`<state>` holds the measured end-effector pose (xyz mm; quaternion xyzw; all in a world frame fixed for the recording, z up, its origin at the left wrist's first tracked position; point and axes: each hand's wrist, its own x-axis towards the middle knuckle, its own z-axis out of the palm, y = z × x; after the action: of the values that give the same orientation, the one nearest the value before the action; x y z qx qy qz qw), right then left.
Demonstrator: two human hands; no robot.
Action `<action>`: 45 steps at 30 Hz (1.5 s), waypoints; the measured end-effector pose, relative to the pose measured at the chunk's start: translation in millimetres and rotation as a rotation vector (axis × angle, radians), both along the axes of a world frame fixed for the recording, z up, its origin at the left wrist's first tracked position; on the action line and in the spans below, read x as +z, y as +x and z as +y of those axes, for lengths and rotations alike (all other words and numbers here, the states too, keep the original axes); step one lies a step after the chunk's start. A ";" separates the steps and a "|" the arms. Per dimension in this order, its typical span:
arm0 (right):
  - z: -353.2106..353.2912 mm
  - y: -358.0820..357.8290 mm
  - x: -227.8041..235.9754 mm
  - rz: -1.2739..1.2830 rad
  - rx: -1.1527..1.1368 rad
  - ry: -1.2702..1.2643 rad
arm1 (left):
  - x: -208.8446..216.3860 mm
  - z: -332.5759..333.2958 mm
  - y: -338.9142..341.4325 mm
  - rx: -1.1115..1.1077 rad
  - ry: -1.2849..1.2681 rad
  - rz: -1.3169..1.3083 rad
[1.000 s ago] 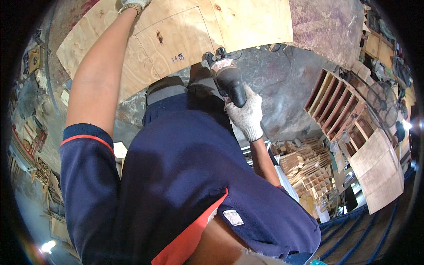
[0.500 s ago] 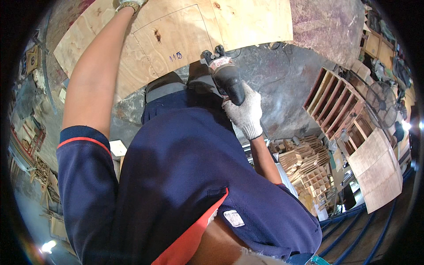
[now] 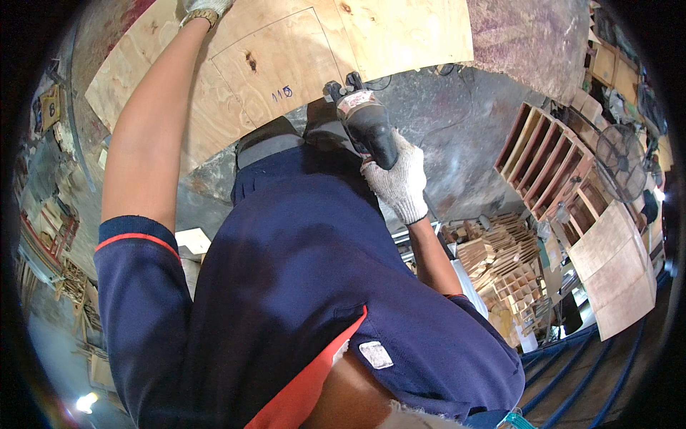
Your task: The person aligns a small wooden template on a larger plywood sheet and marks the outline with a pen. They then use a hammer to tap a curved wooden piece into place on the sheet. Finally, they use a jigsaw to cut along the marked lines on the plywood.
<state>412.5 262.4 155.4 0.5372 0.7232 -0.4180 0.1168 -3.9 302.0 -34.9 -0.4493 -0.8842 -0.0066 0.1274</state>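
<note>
My right hand (image 3: 398,179), in a white knit glove, is wrapped round the rear of a black handheld power tool (image 3: 369,129) with a pale label band and two dark prongs at its front. Those prongs are at the near edge of a plywood sheet (image 3: 407,36). Pencil lines and a blue handwritten mark show on the wood. Far forward on the left, my left hand (image 3: 207,7), also gloved, is over the same sheet. The top of the picture cuts off its fingers. Where the tool meets the wood is hard to make out.
A wooden slatted rack (image 3: 547,161), a standing fan (image 3: 620,163) and a pale panel (image 3: 613,268) are on the right. Below them lie stacked wood pieces (image 3: 500,250). Under the sheet is a grey, stained floor (image 3: 464,136). A dark cord runs down behind my right wrist.
The whole view has shifted slightly. Both hands keep nearly the same places, and the power tool stays at the sheet's near edge.
</note>
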 end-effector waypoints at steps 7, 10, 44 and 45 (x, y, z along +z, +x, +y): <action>0.3 0.4 -1.7 0.075 0.001 -0.013 | -0.2 0.7 1.3 -0.012 0.036 0.003; 1.2 -1.9 0.7 0.065 -0.024 -0.051 | -1.2 0.0 1.5 -0.005 0.027 -0.010; 0.0 -17.1 -1.5 -0.021 -0.036 0.020 | -0.2 -0.4 0.0 -0.029 -0.025 0.011; 0.5 -17.5 -1.0 -0.013 -0.039 0.003 | 0.6 -0.5 0.3 -0.020 -0.046 0.002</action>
<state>394.9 262.9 154.4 0.5541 0.7125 -0.4156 0.1122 -3.6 301.5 -34.3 -0.4610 -0.8795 0.0128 0.1177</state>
